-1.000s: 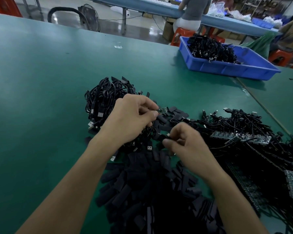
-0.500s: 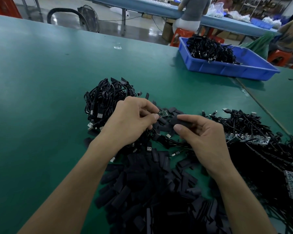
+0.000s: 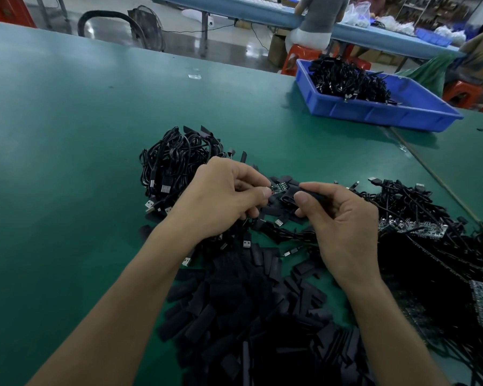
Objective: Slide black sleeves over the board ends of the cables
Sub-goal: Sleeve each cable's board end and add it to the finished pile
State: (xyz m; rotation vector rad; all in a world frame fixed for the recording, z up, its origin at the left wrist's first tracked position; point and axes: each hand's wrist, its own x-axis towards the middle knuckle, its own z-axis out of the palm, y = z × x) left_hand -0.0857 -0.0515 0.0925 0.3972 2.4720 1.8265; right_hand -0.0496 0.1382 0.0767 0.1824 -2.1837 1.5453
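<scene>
Presently the left hand (image 3: 226, 199) pinches a small circuit board (image 3: 277, 188) between thumb and forefinger. The right hand (image 3: 343, 218) pinches a black sleeve (image 3: 288, 197) just beside that board, above the green table (image 3: 67, 162).

Green worktable (image 3: 67, 129) near; beyond it a glossy grey floor (image 3: 232, 37), a fan (image 3: 149, 25) at far left, and red stools (image 3: 301, 55) beside a long blue-topped bench (image 3: 262, 11).

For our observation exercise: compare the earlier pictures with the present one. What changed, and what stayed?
The right hand, pinching a black sleeve, rose from the sleeve pile and moved toward the board end. The left hand kept pinching the board end; the blue tray stayed put.
</scene>
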